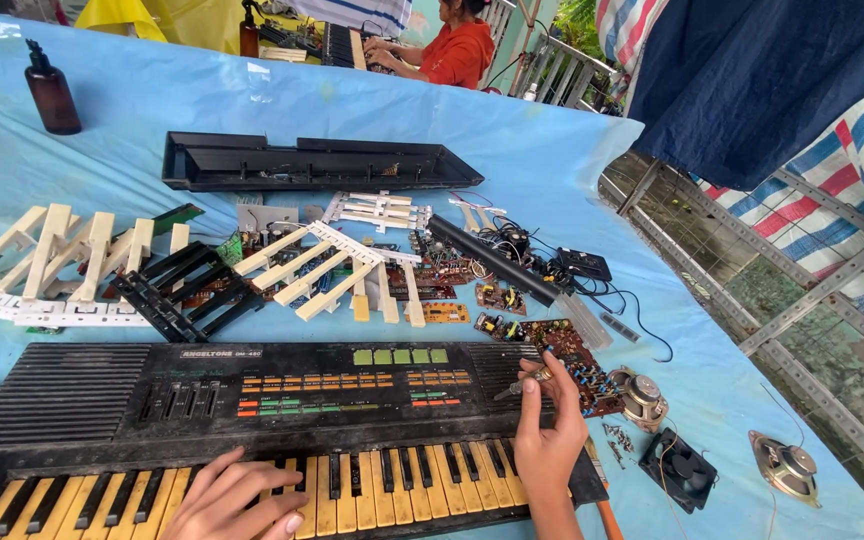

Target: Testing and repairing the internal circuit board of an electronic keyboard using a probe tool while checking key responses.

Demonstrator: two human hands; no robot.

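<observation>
A black electronic keyboard [252,400] with yellowed keys lies at the near edge of a table covered in light blue cloth [512,160]. My left hand [232,500] rests flat on the keys at the lower left, fingers spread. My right hand [549,430] is raised over the keyboard's right end and pinches a small metal-tipped tool [527,381], its tip pointing at the panel. A brown circuit board [577,362] lies just behind that hand.
Loose cream key sets [322,270], black key strips [187,290], an empty black keyboard shell [317,163], small boards and wires, speakers [644,398], screws [614,440] and a brown bottle [52,95] cover the table. Another person in red [457,50] sits beyond.
</observation>
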